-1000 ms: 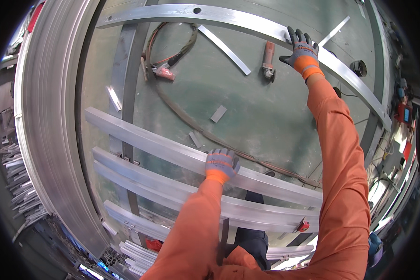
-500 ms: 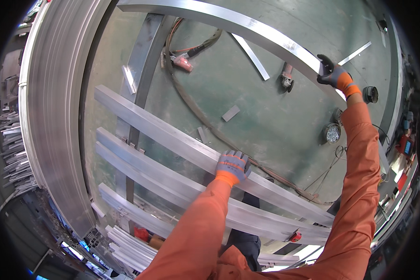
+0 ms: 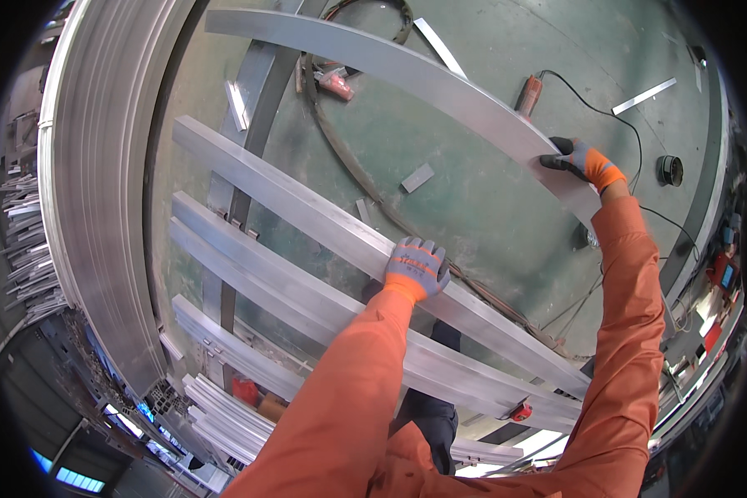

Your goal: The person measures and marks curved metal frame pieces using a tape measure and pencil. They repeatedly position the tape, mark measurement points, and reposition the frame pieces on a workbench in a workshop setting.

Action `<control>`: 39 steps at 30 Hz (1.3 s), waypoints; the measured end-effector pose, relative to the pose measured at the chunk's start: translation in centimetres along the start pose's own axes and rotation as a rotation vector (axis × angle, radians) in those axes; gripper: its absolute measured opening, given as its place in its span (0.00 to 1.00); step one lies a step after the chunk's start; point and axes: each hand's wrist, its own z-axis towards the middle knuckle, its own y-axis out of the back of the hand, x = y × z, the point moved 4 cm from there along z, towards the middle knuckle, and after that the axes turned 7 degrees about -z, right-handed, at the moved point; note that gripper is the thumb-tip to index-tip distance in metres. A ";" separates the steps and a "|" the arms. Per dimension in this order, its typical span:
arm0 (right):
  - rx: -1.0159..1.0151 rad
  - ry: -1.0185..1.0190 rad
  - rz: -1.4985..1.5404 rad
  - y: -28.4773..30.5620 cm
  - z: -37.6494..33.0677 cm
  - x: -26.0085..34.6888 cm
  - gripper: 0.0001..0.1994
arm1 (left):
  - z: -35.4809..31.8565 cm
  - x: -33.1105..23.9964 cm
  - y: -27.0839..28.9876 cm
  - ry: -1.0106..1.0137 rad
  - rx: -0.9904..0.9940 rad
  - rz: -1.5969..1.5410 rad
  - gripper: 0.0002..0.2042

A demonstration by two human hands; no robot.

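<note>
My gloved left hand (image 3: 417, 264) lies over a long aluminium bar (image 3: 307, 214), its fingers curled across the top edge. Farther out, my gloved right hand (image 3: 585, 162) grips the right part of another long bar (image 3: 440, 81), thumb and fingers on opposite sides. That bar turns a broad, dull face toward me. Its far left end is at a metal support rail (image 3: 261, 91). Nearer to me, other long bars (image 3: 257, 259) lie roughly parallel to the one under my left hand. A red tape measure (image 3: 520, 410) sits by their right ends.
On the green floor beyond lie an orange power tool (image 3: 529, 95) with a cord, a hose (image 3: 340, 158), a short offcut (image 3: 417, 178) and a round tin (image 3: 670, 170). A tall stack of long metal profiles (image 3: 100, 183) stands at the left.
The far bar has turned, showing its broad face instead of the bright top. My right hand has moved slightly left and nearer with it. My left hand keeps its place on its bar.
</note>
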 end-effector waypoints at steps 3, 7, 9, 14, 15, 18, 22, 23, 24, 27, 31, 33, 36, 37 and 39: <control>-0.141 -0.135 -0.012 -1.8 -0.2 -0.7 0.41 | -0.5 -0.3 -1.0 0.002 -0.012 -0.006 0.16; -0.387 -0.165 -0.155 -1.9 -1.9 1.4 0.50 | 0.0 -0.3 -0.8 0.001 -0.025 -0.036 0.16; -0.556 -0.091 -0.202 -2.2 -3.4 3.4 0.58 | -0.3 -0.2 -0.8 0.011 -0.045 -0.034 0.15; -0.549 -0.178 -0.446 -4.8 -3.5 4.4 0.49 | -0.6 0.4 -1.3 -0.013 -0.091 -0.060 0.16; -0.559 -0.155 -0.413 -4.8 -3.2 3.6 0.46 | -0.7 0.4 -1.0 -0.031 -0.135 -0.063 0.15; -0.596 -0.066 -0.400 -6.5 -3.9 4.4 0.38 | -0.8 0.6 -1.2 -0.019 -0.070 -0.036 0.15; -0.649 -0.059 -0.423 -9.3 -6.1 2.1 0.36 | 0.3 0.0 -0.9 -0.122 -0.129 -0.001 0.15; -0.601 -0.020 -0.355 -9.6 -7.1 4.3 0.35 | 0.5 0.2 -1.4 -0.081 -0.096 0.010 0.15; -0.619 0.021 -0.344 -9.7 -7.7 4.9 0.33 | 1.0 0.9 -2.9 0.011 0.046 0.055 0.17; -0.805 0.112 -0.405 -10.8 -9.1 5.4 0.27 | 0.8 0.9 -3.8 -0.123 -0.139 0.051 0.13; -0.975 0.150 -0.569 -12.4 -12.6 7.6 0.20 | -0.1 -0.6 -3.6 -0.133 -0.374 0.101 0.14; -0.840 0.148 -0.513 -11.2 -16.2 11.1 0.23 | -0.2 -0.4 -3.9 -0.085 -0.346 0.089 0.14; -0.883 0.214 -0.432 -12.6 -19.0 15.2 0.19 | 0.3 1.8 -5.3 -0.056 -0.133 0.174 0.22; -0.932 0.200 -0.397 -13.9 -18.3 17.1 0.23 | 0.4 3.7 -7.1 -0.114 -0.109 0.257 0.26; -0.900 0.236 -0.425 -15.5 -19.2 21.2 0.26 | -0.3 7.5 -9.1 -0.150 -0.094 0.329 0.30</control>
